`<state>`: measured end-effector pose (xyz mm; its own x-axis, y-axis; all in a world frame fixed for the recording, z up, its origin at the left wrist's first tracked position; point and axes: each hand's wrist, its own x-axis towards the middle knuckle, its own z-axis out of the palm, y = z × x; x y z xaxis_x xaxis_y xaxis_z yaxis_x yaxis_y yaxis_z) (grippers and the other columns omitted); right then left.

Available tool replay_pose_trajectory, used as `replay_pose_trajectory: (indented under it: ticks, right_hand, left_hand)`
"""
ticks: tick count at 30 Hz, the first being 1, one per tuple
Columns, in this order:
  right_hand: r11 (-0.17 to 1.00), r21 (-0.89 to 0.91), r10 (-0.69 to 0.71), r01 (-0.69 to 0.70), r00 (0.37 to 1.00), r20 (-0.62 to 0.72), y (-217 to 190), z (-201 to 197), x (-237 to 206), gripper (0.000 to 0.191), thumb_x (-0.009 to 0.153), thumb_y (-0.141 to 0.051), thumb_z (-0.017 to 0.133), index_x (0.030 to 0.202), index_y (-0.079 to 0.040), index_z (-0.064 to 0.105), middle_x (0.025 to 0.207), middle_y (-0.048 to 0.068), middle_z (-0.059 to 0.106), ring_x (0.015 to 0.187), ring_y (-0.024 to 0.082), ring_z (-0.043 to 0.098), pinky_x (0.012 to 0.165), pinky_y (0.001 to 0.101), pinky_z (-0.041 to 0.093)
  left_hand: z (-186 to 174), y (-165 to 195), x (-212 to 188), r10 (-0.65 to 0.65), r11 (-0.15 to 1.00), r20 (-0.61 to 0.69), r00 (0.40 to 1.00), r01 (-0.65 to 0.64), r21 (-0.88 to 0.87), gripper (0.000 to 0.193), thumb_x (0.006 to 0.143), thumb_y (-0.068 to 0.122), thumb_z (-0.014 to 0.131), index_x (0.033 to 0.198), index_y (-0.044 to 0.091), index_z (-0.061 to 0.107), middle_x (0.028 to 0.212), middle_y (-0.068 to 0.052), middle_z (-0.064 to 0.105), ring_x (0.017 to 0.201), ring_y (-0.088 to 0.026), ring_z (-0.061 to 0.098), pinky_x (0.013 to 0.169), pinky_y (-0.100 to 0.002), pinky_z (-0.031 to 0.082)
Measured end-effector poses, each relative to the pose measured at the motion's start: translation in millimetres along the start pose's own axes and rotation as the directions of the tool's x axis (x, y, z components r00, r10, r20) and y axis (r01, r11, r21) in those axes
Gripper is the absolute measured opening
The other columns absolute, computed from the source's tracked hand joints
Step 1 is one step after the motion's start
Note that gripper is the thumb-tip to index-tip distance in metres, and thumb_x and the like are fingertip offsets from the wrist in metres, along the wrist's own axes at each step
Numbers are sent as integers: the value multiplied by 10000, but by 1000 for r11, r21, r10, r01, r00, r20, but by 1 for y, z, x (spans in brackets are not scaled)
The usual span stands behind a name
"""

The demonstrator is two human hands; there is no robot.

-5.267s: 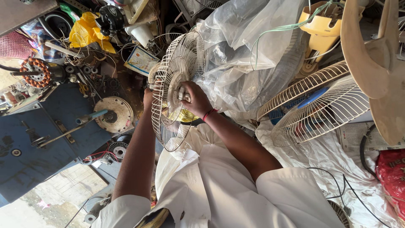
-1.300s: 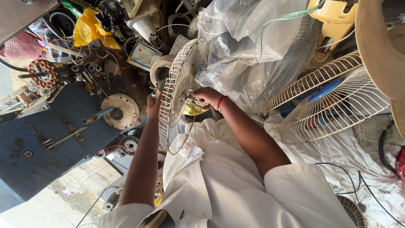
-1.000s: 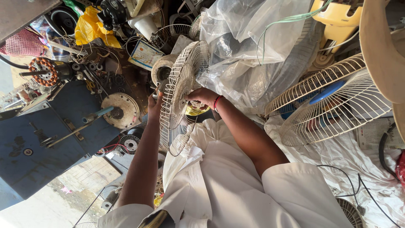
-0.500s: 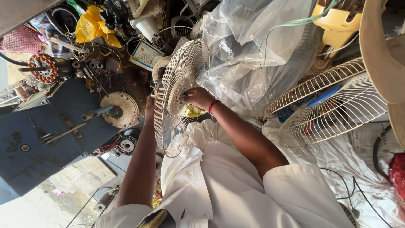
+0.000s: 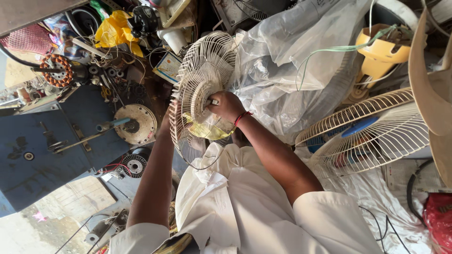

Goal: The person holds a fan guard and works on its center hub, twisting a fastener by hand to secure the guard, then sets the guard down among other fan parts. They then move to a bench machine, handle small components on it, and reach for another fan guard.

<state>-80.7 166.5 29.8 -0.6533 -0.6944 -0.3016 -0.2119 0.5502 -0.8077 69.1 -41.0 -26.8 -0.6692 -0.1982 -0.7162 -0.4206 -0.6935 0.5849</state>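
Short white sleeves [image 5: 325, 214] on both arms, bare below. White loose garment [image 5: 235, 197], creased over the lap. Thin red thread band [image 5: 242, 117] on right wrist.

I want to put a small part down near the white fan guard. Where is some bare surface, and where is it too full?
Bare room: the blue machine top, left of the round metal disc. Crowded: above the white fan guard, wires, copper coil and yellow bag; right of it, clear plastic sheet and second fan.
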Motion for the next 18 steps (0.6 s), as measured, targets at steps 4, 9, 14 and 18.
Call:
replay_pose_trajectory:
  ticks: [4, 9, 14, 18]
  right_hand:
    - [992, -114, -53, 51, 998, -22, -6, -2, 3, 298, 784, -307, 787, 1003, -106, 771, 967, 131, 738, 928, 341, 703, 814, 441, 553]
    - [993, -111, -45, 43, 999, -20, -3, 10, 1, 266, 793, -275, 788, 999, -109, 763, 992, 105, 732, 940, 311, 705, 823, 421, 557]
    - [994, -97, -55, 50, 997, -50, -2, 21, 2, 249, 792, -263, 808, 979, -103, 767, 972, 93, 737, 938, 304, 709, 823, 411, 561]
    - [996, -66, -72, 66, 993, -92, -6, 31, 2, 268, 784, -251, 821, 998, -99, 767, 979, 96, 739, 926, 303, 710, 810, 408, 562]
  left_hand:
    - [0, -6, 1, -124, 990, -21, 992, 123, -77, 533, 989, 495, 617, 1377, 134, 559, 1225, -74, 673, 995, -232, 698, 730, -393, 619]
    - [5, -8, 1, -116, 981, -179, 977, 141, 135, 472, 990, 451, 622, 1346, 147, 559, 1187, -75, 682, 972, -251, 689, 722, -422, 623]
    - [-5, -12, 8, -160, 983, -151, 976, 144, -111, 429, 972, 429, 585, 1289, 139, 584, 1126, -56, 698, 903, -252, 703, 652, -448, 608]
    - [-12, -9, 9, -209, 961, -152, 966, 174, -215, 432, 963, 419, 579, 1253, 101, 604, 1076, -87, 705, 863, -246, 719, 616, -402, 637]
